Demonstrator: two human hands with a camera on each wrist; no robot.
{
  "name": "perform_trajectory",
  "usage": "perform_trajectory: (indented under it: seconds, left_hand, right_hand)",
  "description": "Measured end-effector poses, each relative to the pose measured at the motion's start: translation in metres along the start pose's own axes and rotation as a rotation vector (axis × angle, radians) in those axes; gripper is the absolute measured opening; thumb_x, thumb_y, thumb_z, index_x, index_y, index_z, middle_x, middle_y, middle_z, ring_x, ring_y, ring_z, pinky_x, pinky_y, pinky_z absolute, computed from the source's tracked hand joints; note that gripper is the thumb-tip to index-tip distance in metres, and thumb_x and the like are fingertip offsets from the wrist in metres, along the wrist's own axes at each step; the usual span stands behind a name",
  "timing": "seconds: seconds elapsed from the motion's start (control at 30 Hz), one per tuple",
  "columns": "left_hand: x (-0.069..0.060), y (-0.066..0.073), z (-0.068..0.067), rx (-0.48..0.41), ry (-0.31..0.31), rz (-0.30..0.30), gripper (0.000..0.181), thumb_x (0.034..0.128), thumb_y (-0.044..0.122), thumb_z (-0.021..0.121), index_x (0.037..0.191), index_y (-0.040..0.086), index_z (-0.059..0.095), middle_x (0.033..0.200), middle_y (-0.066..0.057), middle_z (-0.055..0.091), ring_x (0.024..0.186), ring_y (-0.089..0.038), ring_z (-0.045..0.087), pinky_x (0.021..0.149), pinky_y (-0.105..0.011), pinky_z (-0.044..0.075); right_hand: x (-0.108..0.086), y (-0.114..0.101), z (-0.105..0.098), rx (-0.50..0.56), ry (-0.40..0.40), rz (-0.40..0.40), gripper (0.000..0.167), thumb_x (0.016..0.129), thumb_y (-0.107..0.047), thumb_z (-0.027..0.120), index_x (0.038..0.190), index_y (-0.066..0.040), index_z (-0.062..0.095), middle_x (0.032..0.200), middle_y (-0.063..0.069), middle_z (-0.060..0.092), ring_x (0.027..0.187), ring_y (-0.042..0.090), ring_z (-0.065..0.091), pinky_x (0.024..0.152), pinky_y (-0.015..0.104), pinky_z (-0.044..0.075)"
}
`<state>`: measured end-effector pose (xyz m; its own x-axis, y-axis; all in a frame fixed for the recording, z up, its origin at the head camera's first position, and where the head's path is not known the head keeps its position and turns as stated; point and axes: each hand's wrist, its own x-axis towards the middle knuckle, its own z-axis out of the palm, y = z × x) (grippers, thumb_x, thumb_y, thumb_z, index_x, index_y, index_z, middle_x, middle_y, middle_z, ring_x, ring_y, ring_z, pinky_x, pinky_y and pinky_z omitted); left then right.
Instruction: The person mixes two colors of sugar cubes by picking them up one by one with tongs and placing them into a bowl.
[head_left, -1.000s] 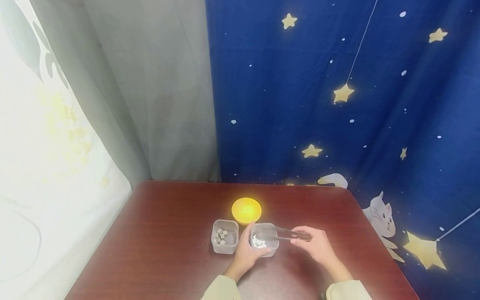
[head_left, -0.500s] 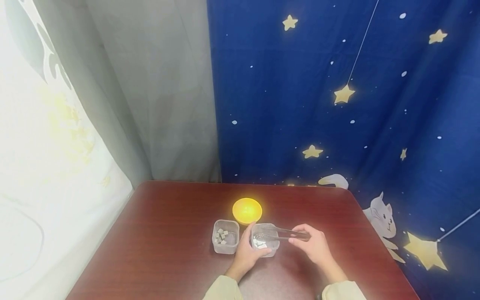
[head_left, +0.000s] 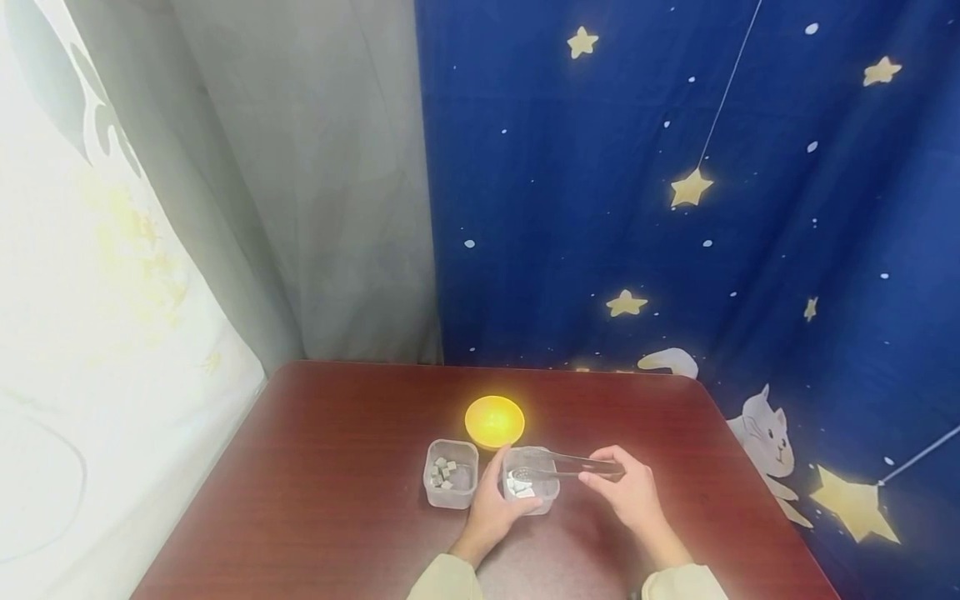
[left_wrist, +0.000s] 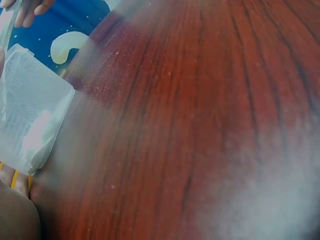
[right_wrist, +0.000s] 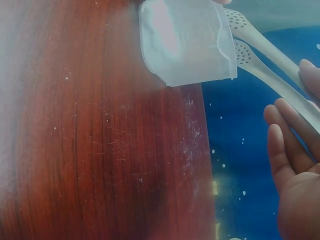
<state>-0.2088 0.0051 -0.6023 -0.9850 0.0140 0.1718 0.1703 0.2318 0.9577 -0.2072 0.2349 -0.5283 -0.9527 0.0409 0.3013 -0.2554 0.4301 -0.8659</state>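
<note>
My left hand (head_left: 489, 508) grips a translucent square plastic container (head_left: 549, 500), thumb along its near side and fingers on the left. White pieces (head_left: 517, 483) lie in the container. In my right hand (head_left: 632, 492) is a pair of tongs (head_left: 579, 460), pinched between thumb and fingers. Their two perforated heads reach over the container's rim from the right. The right wrist view shows the tongs (right_wrist: 272, 50) with heads spread apart, partly behind the container (right_wrist: 192, 50). Whether the heads touch any piece cannot be told.
Left of my left hand stands a second translucent container (head_left: 452, 498) with several small greyish cubes (head_left: 442, 472). A yellow bowl (head_left: 494, 421) sits just behind both containers. All stand on a reddish-brown wooden table (head_left: 337, 483), with curtains (head_left: 540, 208) behind its far edge.
My right forearm has shifted slightly left, and a perforated tong head now shows more plainly over the white pieces. My left hand and the containers stay in place.
</note>
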Motion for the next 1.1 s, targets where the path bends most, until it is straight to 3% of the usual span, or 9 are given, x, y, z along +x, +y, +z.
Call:
perform_trajectory:
  seconds: [0.2,0.43,0.53,1.1]
  left_hand:
    - [-0.001,0.002,0.000,-0.001,-0.005,0.008,0.105,0.0633,0.040,0.089,0.150,0.016,0.036,0.147,-0.004,0.043,0.133,-0.026,0.041,0.109,-0.051,0.030]
    - [-0.002,0.003,-0.001,0.001,-0.011,0.016,0.103,0.0649,0.037,0.089,0.151,0.015,0.035,0.148,-0.005,0.043,0.133,-0.025,0.041,0.109,-0.049,0.030]
    - [-0.002,0.003,-0.001,0.004,-0.007,0.013,0.103,0.0647,0.037,0.089,0.151,0.015,0.035,0.147,-0.006,0.043,0.133,-0.025,0.042,0.109,-0.050,0.030]
    - [-0.002,-0.001,-0.001,0.026,-0.002,0.041,0.105,0.0645,0.043,0.088,0.151,0.016,0.035,0.146,-0.006,0.045,0.131,-0.027,0.044,0.107,-0.052,0.032]
  right_hand:
    - [0.001,-0.002,0.004,-0.028,-0.043,-0.008,0.026,0.070,-0.014,0.087,0.088,-0.013,0.069,0.083,0.005,0.072,0.069,0.013,0.069,0.061,0.028,0.055]
    - [0.003,-0.001,0.011,-0.039,-0.070,-0.018,0.025,0.069,-0.013,0.087,0.086,-0.014,0.069,0.079,-0.003,0.072,0.067,0.014,0.069,0.060,0.028,0.055]
    - [0.004,-0.001,0.013,-0.065,-0.083,-0.029,0.025,0.069,-0.014,0.087,0.086,-0.012,0.069,0.079,0.000,0.072,0.067,0.016,0.069,0.059,0.028,0.055]
    - [0.009,-0.001,0.015,-0.126,-0.114,-0.034,0.024,0.069,-0.015,0.087,0.084,-0.014,0.069,0.078,0.000,0.072,0.067,0.014,0.068,0.059,0.028,0.055]
